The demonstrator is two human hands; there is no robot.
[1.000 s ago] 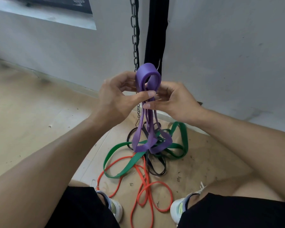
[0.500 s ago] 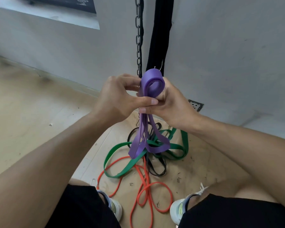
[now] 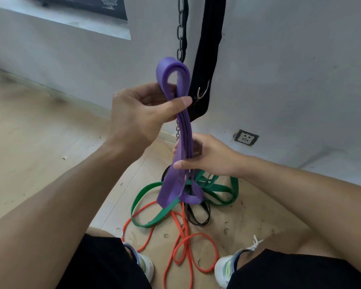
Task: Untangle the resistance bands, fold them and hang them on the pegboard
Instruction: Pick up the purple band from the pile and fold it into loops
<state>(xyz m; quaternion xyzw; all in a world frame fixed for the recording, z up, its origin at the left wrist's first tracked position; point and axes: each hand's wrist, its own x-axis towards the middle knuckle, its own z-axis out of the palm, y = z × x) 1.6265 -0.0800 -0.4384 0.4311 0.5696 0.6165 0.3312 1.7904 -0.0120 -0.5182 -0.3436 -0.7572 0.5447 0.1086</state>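
Head view looks down past black shorts (image 3: 104,265) and two pale sneakers (image 3: 226,270) planted on the wooden floor (image 3: 29,147). Between the shoes an orange band (image 3: 186,243) sprawls in loops on the floor; just beyond it a green band (image 3: 154,219) and a thin black band (image 3: 198,217) lie tangled over one another, near the floor's edge at the wall.

Above that heap hangs the purple band (image 3: 182,132), folded into several layers, its lower loops dangling just over the green one. The right hand (image 3: 208,157) grasps the purple band low down, thumb across the front and fingers curled behind. The left hand (image 3: 142,113) pinches the same band higher up, thumb pressed on the front, with the folded top loop standing up above its fingers.

Behind the hands, a dark chain (image 3: 181,28) and a black strap (image 3: 208,59) with a metal hook hang against the white wall (image 3: 290,59). A power socket (image 3: 246,137) sits low on that wall.
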